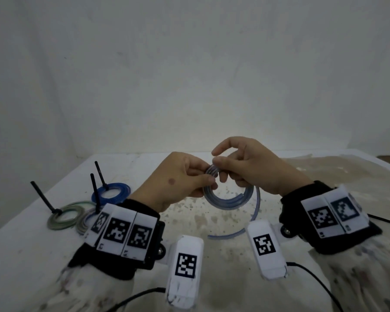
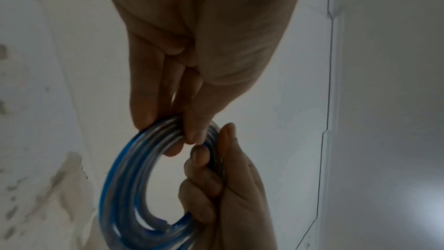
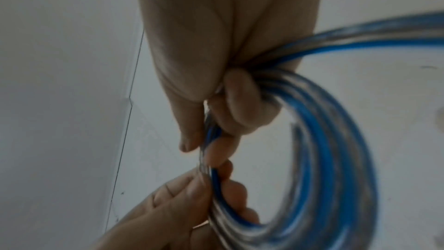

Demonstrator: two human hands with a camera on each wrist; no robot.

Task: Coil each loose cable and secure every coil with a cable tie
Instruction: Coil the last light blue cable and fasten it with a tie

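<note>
A clear-and-blue cable coil (image 1: 229, 200) hangs above the table between both hands. My left hand (image 1: 208, 180) pinches the coil's top from the left, thumb and fingers around the strands (image 2: 168, 130). My right hand (image 1: 218, 170) grips the same top part from the right, its fingers curled around the bundle (image 3: 216, 121) and the index finger raised. The cable's loose tail (image 1: 254, 212) curves down to the table and ends near the front (image 1: 212, 236). A loose black cable tie (image 1: 383, 220) lies on the table to the right of my right wrist.
Three tied coils lie at the left: a blue one (image 1: 110, 192), a green one (image 1: 62, 216) and a grey one (image 1: 85, 220), each with a black tie end sticking up. The white table (image 1: 189, 221) is stained. A wall stands behind.
</note>
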